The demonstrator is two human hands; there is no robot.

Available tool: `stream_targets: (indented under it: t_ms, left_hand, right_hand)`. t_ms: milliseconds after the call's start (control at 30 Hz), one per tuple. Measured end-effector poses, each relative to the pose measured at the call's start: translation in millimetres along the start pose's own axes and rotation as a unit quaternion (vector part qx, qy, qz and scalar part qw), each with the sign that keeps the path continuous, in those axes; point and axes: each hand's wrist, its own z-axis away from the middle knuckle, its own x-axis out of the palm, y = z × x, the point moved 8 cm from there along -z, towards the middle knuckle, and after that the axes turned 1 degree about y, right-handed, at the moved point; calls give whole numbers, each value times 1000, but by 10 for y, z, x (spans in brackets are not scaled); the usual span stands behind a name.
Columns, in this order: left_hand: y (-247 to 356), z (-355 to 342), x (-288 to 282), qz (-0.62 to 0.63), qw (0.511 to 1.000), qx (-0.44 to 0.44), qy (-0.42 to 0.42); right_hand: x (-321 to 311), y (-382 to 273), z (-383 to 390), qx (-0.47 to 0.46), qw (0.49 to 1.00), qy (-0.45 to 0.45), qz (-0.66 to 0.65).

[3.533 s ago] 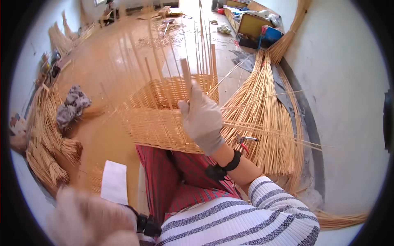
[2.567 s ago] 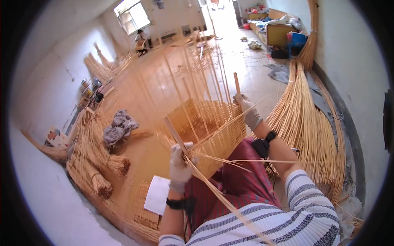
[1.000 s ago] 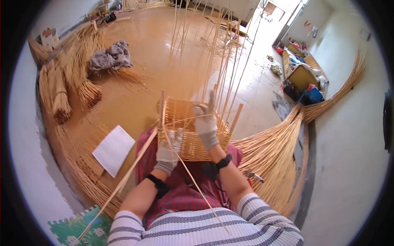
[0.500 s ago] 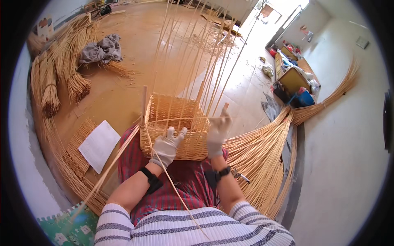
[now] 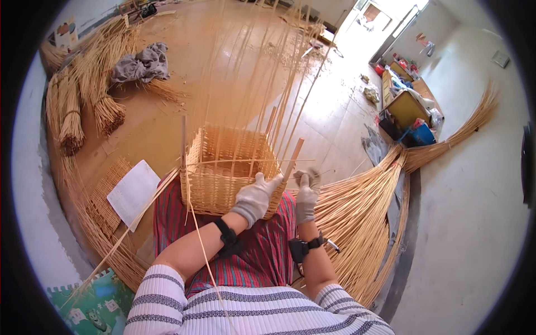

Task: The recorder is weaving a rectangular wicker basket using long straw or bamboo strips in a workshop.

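A square wicker basket (image 5: 209, 192) rests tilted on my lap, with long thin upright rods (image 5: 290, 84) rising from its walls. Thicker wooden posts (image 5: 294, 159) stand at its corners. My left hand (image 5: 254, 200), in a pale glove, lies against the front wall near the right corner, its thumb raised and forefinger stretched toward the post. One thin strand (image 5: 240, 162) runs crosswise above the front rim, its tip past the corner post. Just right of the basket, my gloved right hand (image 5: 306, 198) has bent fingers smeared by motion; whether they hold anything is unclear.
A wide fan of loose rods (image 5: 357, 223) lies on the right. Bundles of rods (image 5: 70, 120) and a grey cloth (image 5: 142, 64) are at the left, near a white sheet (image 5: 133, 194). Long strands (image 5: 134, 226) trail from the basket's left corner. A cabinet (image 5: 405, 106) stands far right.
My left hand has slid right along the front wall to the corner. The right hand has dropped from the crosswise strand and moved right. The basket has shifted slightly left.
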Motion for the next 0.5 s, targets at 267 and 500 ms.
stream_targets:
  t_ms: [267,500]
  left_hand:
    - [-224,-130,72,114,991,60,29]
    - [-176,-55,190,83,992,70,71]
  right_hand:
    - [95,15,-90,64,991,-110,45]
    - [544,767,-804,173,936,-279,126]
